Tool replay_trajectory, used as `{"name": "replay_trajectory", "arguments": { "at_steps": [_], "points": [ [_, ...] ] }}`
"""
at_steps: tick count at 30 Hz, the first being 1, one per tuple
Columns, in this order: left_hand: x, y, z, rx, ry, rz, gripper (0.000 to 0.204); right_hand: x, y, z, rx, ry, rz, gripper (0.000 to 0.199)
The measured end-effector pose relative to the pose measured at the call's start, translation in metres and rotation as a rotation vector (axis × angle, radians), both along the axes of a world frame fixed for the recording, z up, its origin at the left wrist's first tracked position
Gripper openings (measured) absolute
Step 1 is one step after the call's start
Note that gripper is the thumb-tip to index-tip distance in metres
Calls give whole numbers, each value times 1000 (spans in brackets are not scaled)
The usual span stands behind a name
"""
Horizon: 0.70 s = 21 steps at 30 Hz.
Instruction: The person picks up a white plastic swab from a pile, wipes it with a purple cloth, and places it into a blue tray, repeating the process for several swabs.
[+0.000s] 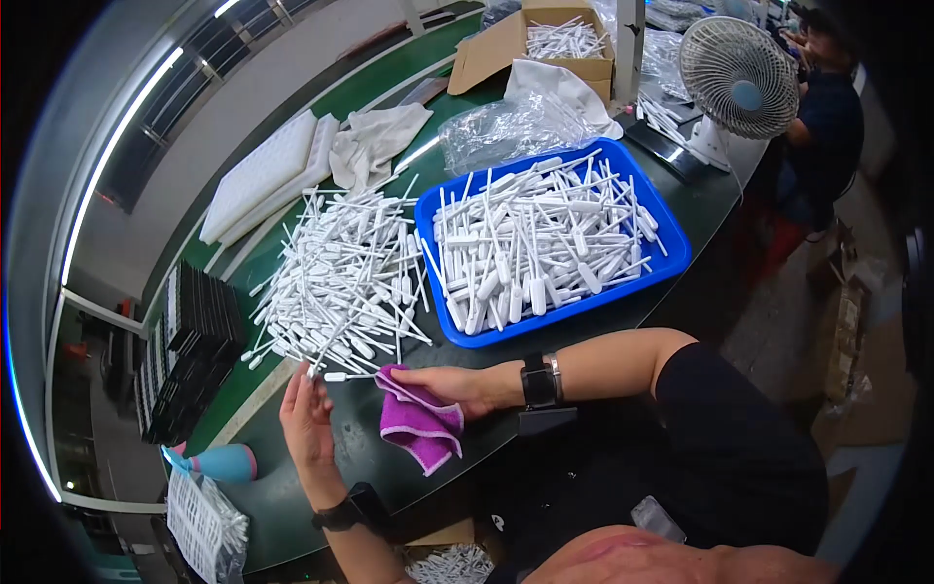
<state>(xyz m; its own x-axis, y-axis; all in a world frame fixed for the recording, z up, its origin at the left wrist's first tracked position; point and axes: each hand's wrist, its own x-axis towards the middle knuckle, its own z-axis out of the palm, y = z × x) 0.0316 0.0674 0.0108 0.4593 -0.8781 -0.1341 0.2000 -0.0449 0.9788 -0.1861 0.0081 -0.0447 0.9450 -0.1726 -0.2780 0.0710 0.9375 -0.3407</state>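
Observation:
My right hand (pixel 449 385) is closed round a purple cloth (pixel 420 420) with a pale edge, which hangs below the fingers. From the cloth's upper left corner a white stick with an oblong head (pixel 337 377), shaped like a dropper, points toward my left hand (pixel 307 423). The left fingers are bent and pinched together by a small white bit; whether it belongs to another stick is unclear. Just beyond both hands spreads a loose pile of the same white sticks (pixel 341 268). To its right, a blue tray (pixel 673 255) is heaped with more of them.
Black stacked trays (pixel 199 316) stand at the left, near a blue and pink bottle (pixel 226 463) and a bagged bundle (pixel 206 526). White foam slabs (pixel 261 175), a pale rag (pixel 375 141), clear plastic (pixel 506 131) and a cardboard box (pixel 574 73) lie behind. A fan (pixel 739 83) and a co-worker (pixel 825 127) are far right.

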Motion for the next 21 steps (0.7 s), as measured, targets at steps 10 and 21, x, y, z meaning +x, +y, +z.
{"name": "replay_trajectory", "arguments": {
  "at_steps": [10,21],
  "points": [
    [-27,-32,-48,-183,343,-203,24,8,-9,-1,13,-14,-79,34],
    [-47,-25,-39,-223,377,-75,22,4,-5,11,26,41,-130,28]
  ]
}}
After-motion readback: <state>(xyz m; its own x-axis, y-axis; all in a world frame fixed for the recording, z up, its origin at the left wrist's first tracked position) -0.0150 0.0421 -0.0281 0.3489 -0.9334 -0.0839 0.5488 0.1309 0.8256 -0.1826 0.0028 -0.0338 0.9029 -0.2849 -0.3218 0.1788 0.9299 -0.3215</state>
